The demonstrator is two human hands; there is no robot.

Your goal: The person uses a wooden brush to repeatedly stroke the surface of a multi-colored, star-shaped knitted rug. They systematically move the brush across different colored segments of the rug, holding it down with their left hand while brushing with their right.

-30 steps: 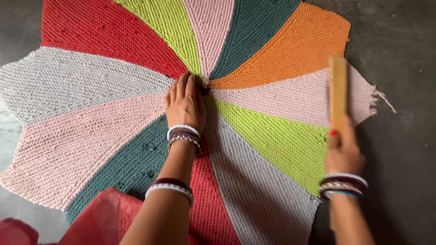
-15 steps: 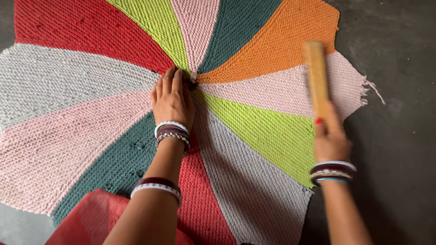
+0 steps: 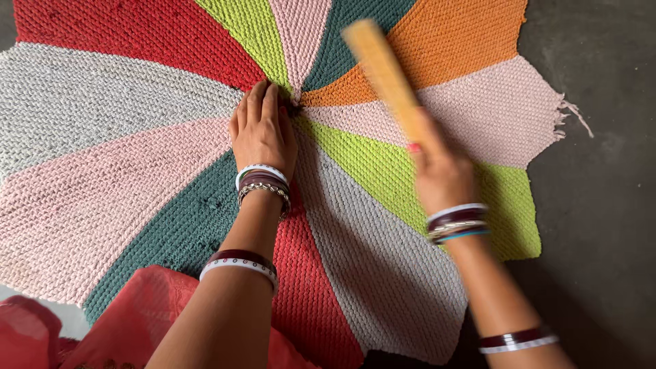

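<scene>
Left hand [image 3: 262,132] lies flat, fingers released, pinning the mat [image 3: 123,171] centre, while right hand [image 3: 441,174], at four o'clock, grasps a blurred wooden stick [image 3: 384,72].

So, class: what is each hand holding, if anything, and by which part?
The right hand grips a flat wooden stick by its lower end. The left hand holds nothing; it lies flat on the multicoloured mat.

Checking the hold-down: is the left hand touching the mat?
Touching. Head view shows the left hand lying flat on the mat at its centre, no gap.
</scene>
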